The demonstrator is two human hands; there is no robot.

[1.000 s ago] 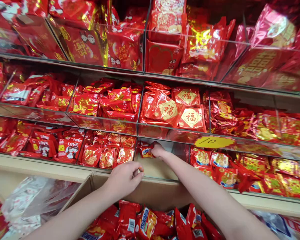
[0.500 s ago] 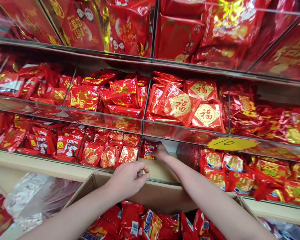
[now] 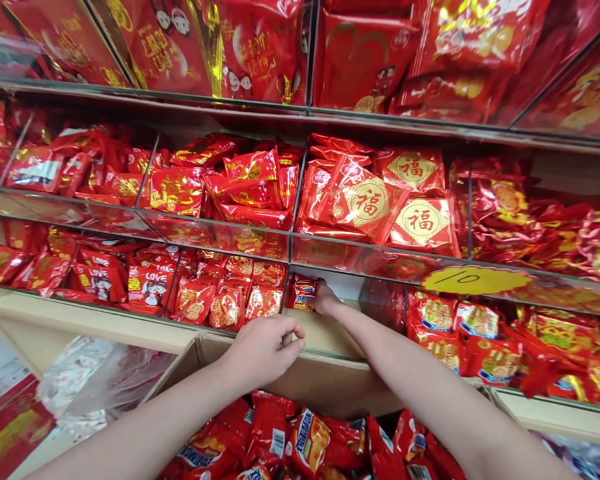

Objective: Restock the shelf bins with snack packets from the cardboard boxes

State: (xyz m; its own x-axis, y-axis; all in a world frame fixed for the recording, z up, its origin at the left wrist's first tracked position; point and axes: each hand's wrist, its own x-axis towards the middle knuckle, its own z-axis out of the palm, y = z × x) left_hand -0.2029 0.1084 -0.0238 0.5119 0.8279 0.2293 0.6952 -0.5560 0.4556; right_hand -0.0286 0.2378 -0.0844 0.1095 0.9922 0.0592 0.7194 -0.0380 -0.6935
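My right hand (image 3: 326,298) reaches into a bottom-shelf compartment, its fingers closed on a small red snack packet (image 3: 303,293) at the compartment's left side. The packet's far side and some fingertips are hidden. Nearer to me, my left hand (image 3: 269,347) hovers over the back edge of a cardboard box (image 3: 330,383), with fingers loosely curled, thumb close to the index finger, and nothing visible in them. Below my forearms, the box holds many red snack packets (image 3: 307,440) with blue-and-white lettering.
Clear dividers split the shelves into bays of red packets, including gold-circle packets (image 3: 367,200) above my right hand. A yellow price tag (image 3: 475,280) marked 10 hangs on the shelf edge at right. Crumpled clear plastic (image 3: 97,383) lies at lower left.
The view has shifted a little, so the shelves appear slightly farther right. My right hand stays at the packet in the compartment, and my left hand keeps its curled shape over the box edge.
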